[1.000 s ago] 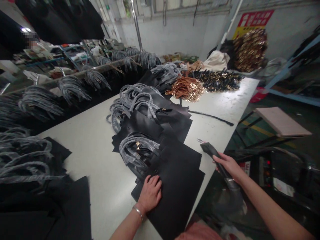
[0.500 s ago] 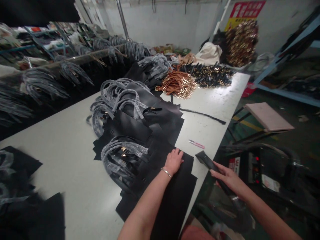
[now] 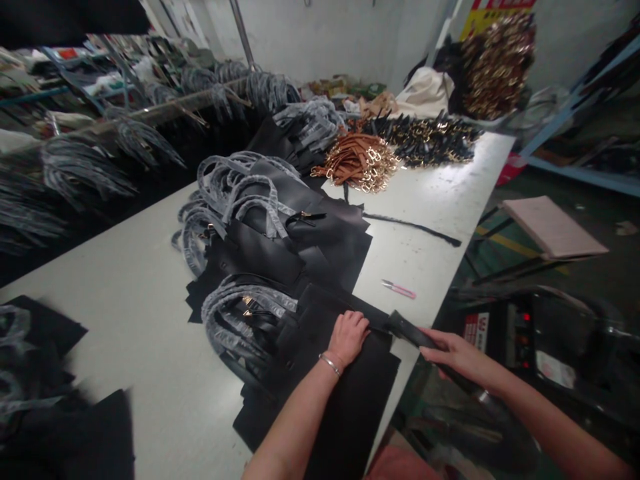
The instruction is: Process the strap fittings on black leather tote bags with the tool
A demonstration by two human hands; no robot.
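Note:
My left hand (image 3: 349, 338), a silver bangle on its wrist, lies palm down on a stack of black leather-like panels (image 3: 345, 407), fingers slightly bent and pressing on the top one. Plastic-wrapped bag handles (image 3: 235, 300) with gold buckles lie at the left side of this stack. In my right hand (image 3: 457, 357) is a black tube-like nozzle (image 3: 410, 330) with a flattened end. That end is at the right edge of the panels, close to my left fingertips; whether it touches them I cannot tell. The nozzle's rear part runs down below my right forearm.
Pink-handled thread snips (image 3: 399, 289) and a black cord (image 3: 415, 228) lie on the white table (image 3: 175, 373). Farther back are more wrapped handles, brown straps (image 3: 350, 160) and black straps with gold clasps (image 3: 435, 141). A pink stool (image 3: 555, 227) and a black machine with red lights stand right.
My right hand has brought the nozzle's end left and slightly down, from beside the table edge to the edge of the panels. My left hand stays on the stack, its fingers a little more bent.

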